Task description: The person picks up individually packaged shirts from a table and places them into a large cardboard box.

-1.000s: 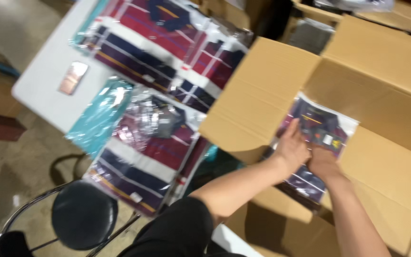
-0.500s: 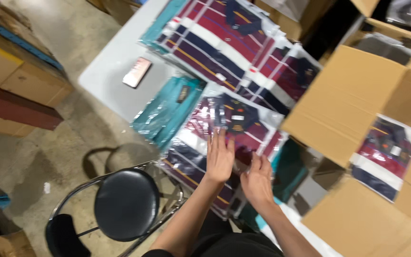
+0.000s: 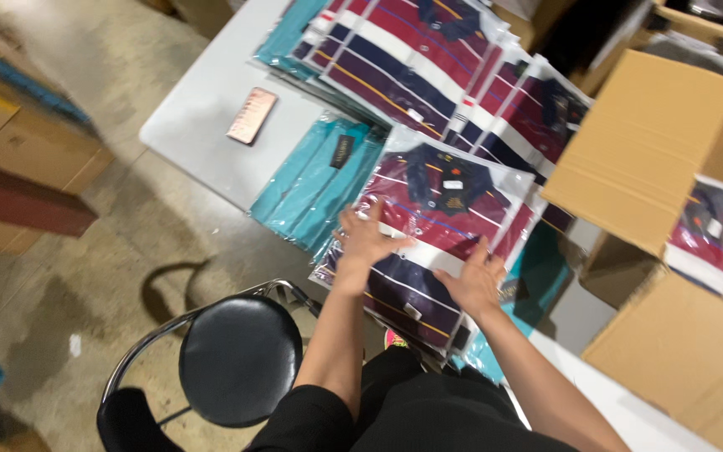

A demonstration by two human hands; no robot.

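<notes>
Left hand [image 3: 367, 237]: open, fingers spread, pressing flat on the near-left part of the top bagged striped shirt [image 3: 441, 209]. Right hand [image 3: 476, 280]: open too, palm down at the same bag's near-right edge, fingers curling slightly over the rim; gripping nothing outright. Beneath both, a short pile of such shirts at the near edge of the grey table [image 3: 202, 109], just above the black round stool [image 3: 240, 360].

Judging by the layout, partly done: one striped pack [image 3: 709, 230] already lying inside the open cardboard box [image 3: 646, 142] to the right, several piles not yet off the table.

Top bag: clear, glossy, rectangular; maroon, navy and white stripes, navy collar, small white tag [image 3: 453, 184] at the neck, small white sticker [image 3: 412, 310] near the hem. Just left, touching it, a fanned pile of teal packs [image 3: 320, 180] with a dark oblong label [image 3: 342, 141] on top. Peeping from under the pile's right side, another teal pack [image 3: 537, 276]. Further back, a small flat coppery-pink rectangle [image 3: 252, 115] lying alone on the tabletop; kind hard to tell. Beyond, at the far end, a larger overlapping spread of striped packs [image 3: 412, 59], teal ones showing along its left edge. Far left on the floor, brown cartons [image 3: 18, 159], blurred.
</notes>
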